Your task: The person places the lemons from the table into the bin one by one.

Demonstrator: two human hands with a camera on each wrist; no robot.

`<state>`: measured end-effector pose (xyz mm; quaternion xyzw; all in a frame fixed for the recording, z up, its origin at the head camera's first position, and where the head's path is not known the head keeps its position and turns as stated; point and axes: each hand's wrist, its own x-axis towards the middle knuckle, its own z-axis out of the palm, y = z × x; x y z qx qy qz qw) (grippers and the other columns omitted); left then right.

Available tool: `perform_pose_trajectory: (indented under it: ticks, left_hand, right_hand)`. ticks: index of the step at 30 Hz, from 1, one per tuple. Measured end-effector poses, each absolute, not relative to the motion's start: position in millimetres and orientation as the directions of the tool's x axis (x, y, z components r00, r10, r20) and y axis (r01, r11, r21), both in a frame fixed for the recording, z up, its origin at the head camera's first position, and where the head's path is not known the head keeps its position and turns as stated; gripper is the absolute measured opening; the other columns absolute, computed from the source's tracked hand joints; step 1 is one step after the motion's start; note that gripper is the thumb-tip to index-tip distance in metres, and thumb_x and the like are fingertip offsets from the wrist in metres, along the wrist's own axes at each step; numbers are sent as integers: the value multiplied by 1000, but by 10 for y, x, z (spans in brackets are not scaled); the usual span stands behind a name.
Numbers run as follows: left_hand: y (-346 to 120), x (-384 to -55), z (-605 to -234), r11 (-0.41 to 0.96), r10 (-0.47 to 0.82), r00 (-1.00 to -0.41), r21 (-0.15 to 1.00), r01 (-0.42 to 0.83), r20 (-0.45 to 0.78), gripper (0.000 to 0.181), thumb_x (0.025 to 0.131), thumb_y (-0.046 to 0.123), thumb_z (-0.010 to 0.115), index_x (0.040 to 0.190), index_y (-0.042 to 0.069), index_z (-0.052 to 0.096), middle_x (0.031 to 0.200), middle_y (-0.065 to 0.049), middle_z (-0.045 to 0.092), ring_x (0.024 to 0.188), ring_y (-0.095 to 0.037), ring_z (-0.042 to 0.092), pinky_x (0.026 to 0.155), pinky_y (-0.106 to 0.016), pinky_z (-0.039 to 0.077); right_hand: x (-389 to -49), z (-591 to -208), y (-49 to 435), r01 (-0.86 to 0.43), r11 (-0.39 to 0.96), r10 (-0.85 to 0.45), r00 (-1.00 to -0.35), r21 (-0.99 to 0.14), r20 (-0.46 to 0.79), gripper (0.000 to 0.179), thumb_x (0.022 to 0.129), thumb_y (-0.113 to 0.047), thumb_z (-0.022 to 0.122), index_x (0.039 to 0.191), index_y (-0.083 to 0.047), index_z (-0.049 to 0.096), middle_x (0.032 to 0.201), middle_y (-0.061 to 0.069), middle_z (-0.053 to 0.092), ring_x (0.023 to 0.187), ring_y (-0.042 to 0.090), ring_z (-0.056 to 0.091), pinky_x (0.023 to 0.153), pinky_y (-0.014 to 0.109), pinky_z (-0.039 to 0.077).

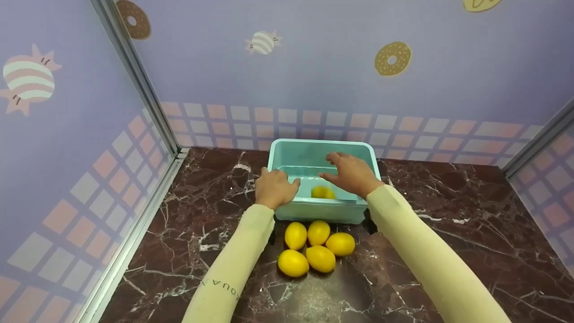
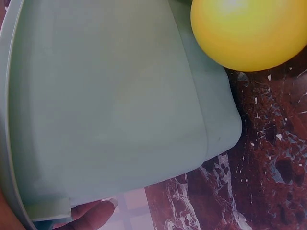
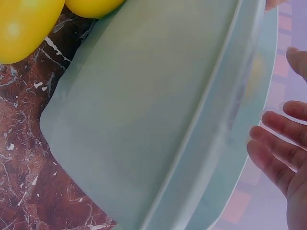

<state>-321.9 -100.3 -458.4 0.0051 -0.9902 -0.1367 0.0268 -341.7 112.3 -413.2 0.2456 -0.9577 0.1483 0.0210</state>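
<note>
A light teal plastic bin [image 1: 323, 211] stands on the dark marbled counter. My left hand [image 1: 274, 187] grips its left rim, with fingertips showing outside the wall in the left wrist view. Above the right part of the bin hovers my right hand [image 1: 354, 174], its fingers spread and relaxed and holding nothing; the right wrist view shows that open hand [image 3: 288, 143] beside the rim. Inside the bin, near the front wall, is a blurred patch of yellow lemon [image 1: 322, 193], perhaps more than one. Several whole lemons [image 1: 320, 259] lie in a cluster just in front of the bin.
The marbled counter [image 1: 215, 269] extends to both sides. Behind the bin rises a purple wall [image 1: 314, 80] printed with donuts, candies and a checked band. A metal-framed side panel [image 1: 67, 179] closes the left, and another panel [image 1: 551, 170] stands at the right.
</note>
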Motion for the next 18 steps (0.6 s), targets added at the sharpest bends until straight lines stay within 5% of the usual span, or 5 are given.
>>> perform_pose_trajectory:
  ticks: [18]
  left_hand:
    - [-1012,-3209,-4579,963,-10,-999,269,4,51,54,93,58,44,98,12,73,107,-8,69,115,-37,51,83,-52,51]
  right_hand:
    - [-3400,-4145,1156,-488,829,-470,-873,-272,131,48,94,-42,60,127,-7,57,120,14,64,102,30,66,90,47,52]
